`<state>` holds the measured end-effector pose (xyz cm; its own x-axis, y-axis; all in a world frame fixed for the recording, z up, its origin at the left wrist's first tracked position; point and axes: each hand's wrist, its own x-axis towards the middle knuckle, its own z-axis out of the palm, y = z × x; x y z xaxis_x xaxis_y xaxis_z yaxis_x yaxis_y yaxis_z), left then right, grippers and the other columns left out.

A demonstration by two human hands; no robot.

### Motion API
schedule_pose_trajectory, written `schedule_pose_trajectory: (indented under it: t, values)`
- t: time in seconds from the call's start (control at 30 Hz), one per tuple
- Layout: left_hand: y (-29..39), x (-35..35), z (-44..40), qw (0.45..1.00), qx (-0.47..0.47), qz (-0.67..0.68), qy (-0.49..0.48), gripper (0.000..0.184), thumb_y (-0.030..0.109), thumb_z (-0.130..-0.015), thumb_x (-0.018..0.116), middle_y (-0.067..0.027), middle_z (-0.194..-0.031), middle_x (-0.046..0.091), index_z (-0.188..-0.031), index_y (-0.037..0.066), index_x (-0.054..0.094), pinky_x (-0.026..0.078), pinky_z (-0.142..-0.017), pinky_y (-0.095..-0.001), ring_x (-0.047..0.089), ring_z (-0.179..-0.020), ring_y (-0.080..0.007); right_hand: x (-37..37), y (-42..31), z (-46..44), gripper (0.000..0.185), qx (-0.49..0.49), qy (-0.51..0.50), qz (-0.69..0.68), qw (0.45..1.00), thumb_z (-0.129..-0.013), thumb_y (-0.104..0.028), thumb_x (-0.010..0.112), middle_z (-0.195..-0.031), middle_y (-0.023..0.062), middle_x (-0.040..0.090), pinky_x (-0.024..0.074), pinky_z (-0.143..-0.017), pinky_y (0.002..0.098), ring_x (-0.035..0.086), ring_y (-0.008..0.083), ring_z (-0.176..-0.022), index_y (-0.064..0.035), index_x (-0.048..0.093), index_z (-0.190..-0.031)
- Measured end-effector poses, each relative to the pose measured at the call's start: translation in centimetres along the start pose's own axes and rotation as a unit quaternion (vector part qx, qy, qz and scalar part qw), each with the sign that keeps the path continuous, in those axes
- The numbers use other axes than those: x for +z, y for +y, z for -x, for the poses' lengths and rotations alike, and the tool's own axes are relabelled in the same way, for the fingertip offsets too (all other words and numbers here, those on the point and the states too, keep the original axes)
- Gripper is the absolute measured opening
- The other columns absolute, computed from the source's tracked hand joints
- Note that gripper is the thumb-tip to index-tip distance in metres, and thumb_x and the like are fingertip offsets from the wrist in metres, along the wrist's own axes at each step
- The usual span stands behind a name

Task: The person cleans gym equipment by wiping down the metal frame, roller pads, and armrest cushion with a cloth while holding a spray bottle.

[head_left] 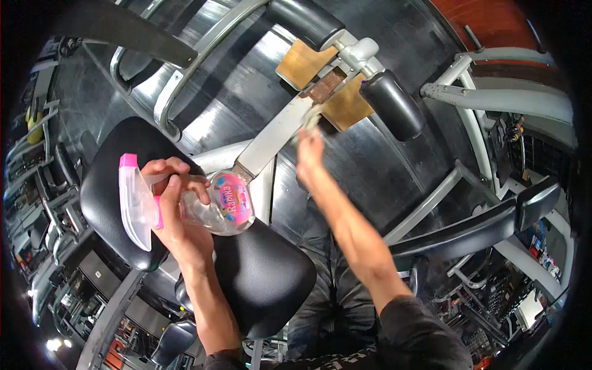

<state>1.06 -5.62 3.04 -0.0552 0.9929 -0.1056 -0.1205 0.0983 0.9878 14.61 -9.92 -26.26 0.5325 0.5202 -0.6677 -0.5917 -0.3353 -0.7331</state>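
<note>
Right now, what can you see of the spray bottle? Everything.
The spray bottle is clear, apparently plastic, with a translucent spray head, pink nozzle tip and pink collar. Its mostly pink label reads "Rapika". It lies tipped over in the left hand, which grips it near the neck, spray head toward picture left, base toward right, over the black padded seat. Can't tell fill level or whether it touches the seat.

Lots of gym gear around here. There's a long black pad [459, 237] over on the right, with a stubby black pad [538, 202] right at its end. Chunky grey frame [505, 102] up in the upper right, and a reddish-brown surface [493, 23] near the top corner. Shiny dark floor [370, 179] in the middle, a small black seat [174, 341] lower left, plus something yellow [35, 127] by the left edge, kinda blurry.
</note>
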Motion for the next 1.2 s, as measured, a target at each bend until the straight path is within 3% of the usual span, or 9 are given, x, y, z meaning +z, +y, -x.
schedule_pose_trajectory:
  t: [0.23, 0.37, 0.43, 0.63, 0.87, 0.93, 1.03, 1.1, 1.2]
  values:
    - [-0.6, 0.4, 0.3, 1.0, -0.005, 0.011, -0.029, 0.026, 0.01, -0.091, 0.053, -0.0134, -0.098, 0.056, -0.116, 0.002, 0.049, 0.048, -0.067, -0.0318, 0.053, -0.059, -0.0166, -3.5, -2.9, 13.0, 0.042, 0.208, -0.247, 0.158, 0.933, -0.097, -0.023, 0.061, -0.136, 0.0138, 0.057, 0.0399, -0.104, 0.0328, 0.052, 0.0199, -0.124, -0.006, 0.057, -0.134]
    - [-0.8, 0.5, 0.5, 0.999, -0.003, 0.002, -0.047, 0.028, 0.012, -0.091, 0.054, -0.013, -0.098, 0.055, -0.117, 0.003, 0.049, 0.047, -0.067, -0.0317, 0.053, -0.059, -0.0168, -4.2, -0.1, 3.0, 0.036, 0.053, -0.041, 0.071, 0.995, -0.102, -0.024, 0.049, -0.126, 0.0089, 0.062, 0.0432, -0.1, 0.0331, 0.055, 0.0195, -0.117, -0.0074, 0.054, -0.134]
    - [-1.1, 0.6, 0.5, 0.999, -0.003, -0.003, -0.047, 0.028, 0.012, -0.091, 0.054, -0.013, -0.098, 0.055, -0.118, 0.003, 0.049, 0.047, -0.066, -0.0315, 0.053, -0.059, -0.0169, -3.3, 0.9, -3.9, 0.036, 0.032, 0.038, -0.186, 0.981, -0.101, -0.021, 0.051, -0.124, 0.0073, 0.062, 0.0429, -0.099, 0.0342, 0.056, 0.0193, -0.114, -0.0083, 0.051, -0.134]
    - [-1.3, -0.3, 0.0, 0.996, -0.005, -0.007, -0.09, 0.028, 0.015, -0.095, 0.05, -0.0086, -0.104, 0.053, -0.121, 0.008, 0.046, 0.045, -0.076, -0.0356, 0.049, -0.063, -0.0135, 1.8, 1.1, -0.2, 0.049, -0.11, 0.126, 0.106, 0.98, -0.097, -0.021, 0.055, -0.132, 0.0225, 0.048, 0.0368, -0.105, 0.0411, 0.047, 0.0341, -0.125, -0.0069, 0.044, -0.143]
    - [-2.0, 0.4, 0.1, 0.998, 0.002, -0.014, -0.055, 0.027, 0.011, -0.092, 0.052, -0.013, -0.1, 0.055, -0.117, 0.003, 0.05, 0.048, -0.067, -0.0332, 0.052, -0.058, -0.0158, -0.7, 0.4, 14.7, 0.053, 0.027, -0.131, 0.174, 0.976, -0.097, -0.024, 0.057, -0.133, 0.0205, 0.053, 0.0383, -0.106, 0.0371, 0.051, 0.0309, -0.125, 0.0023, 0.044, -0.14]
    - [-2.3, 0.3, 0.1, 0.998, -0.005, -0.009, -0.054, 0.027, 0.011, -0.092, 0.052, -0.0129, -0.1, 0.055, -0.117, 0.003, 0.049, 0.048, -0.068, -0.0333, 0.052, -0.058, -0.0158, -3.1, -0.6, 14.5, 0.055, 0.152, -0.329, -0.021, 0.932, -0.095, -0.021, 0.057, -0.137, 0.0178, 0.052, 0.0388, -0.107, 0.0343, 0.052, 0.0266, -0.125, 0.0017, 0.043, -0.142]
    - [-1.9, 0.1, -0.1, 0.998, -0.014, -0.014, -0.062, 0.026, 0.013, -0.093, 0.051, -0.0103, -0.102, 0.053, -0.118, 0.005, 0.048, 0.046, -0.072, -0.0339, 0.05, -0.061, -0.0144, -6.1, 1.3, 10.2, 0.037, 0.294, -0.299, -0.078, 0.905, -0.095, -0.015, 0.051, -0.121, 0.0112, 0.06, 0.0473, -0.1, 0.0351, 0.061, 0.0222, -0.109, 0.0, 0.052, -0.129]
    - [-1.8, -0.1, -0.2, 0.997, -0.019, -0.021, -0.069, 0.025, 0.015, -0.095, 0.05, -0.008, -0.104, 0.051, -0.119, 0.008, 0.047, 0.044, -0.076, -0.0344, 0.049, -0.063, -0.013, -6.4, -0.3, 6.6, 0.029, 0.247, -0.153, -0.225, 0.93, -0.096, -0.013, 0.047, -0.118, 0.0095, 0.06, 0.0494, -0.097, 0.0367, 0.061, 0.021, -0.107, -0.0018, 0.053, -0.122]
    - [-1.8, -0.1, -0.5, 0.997, -0.009, -0.013, -0.071, 0.026, 0.015, -0.094, 0.05, -0.0078, -0.105, 0.051, -0.12, 0.008, 0.047, 0.043, -0.076, -0.0347, 0.049, -0.064, -0.0133, -4.8, -0.6, -1.1, 0.041, 0.04, 0.044, -0.126, 0.99, -0.098, -0.013, 0.047, -0.131, 0.0131, 0.056, 0.0432, -0.102, 0.036, 0.056, 0.0227, -0.118, -0.001, 0.045, -0.137]
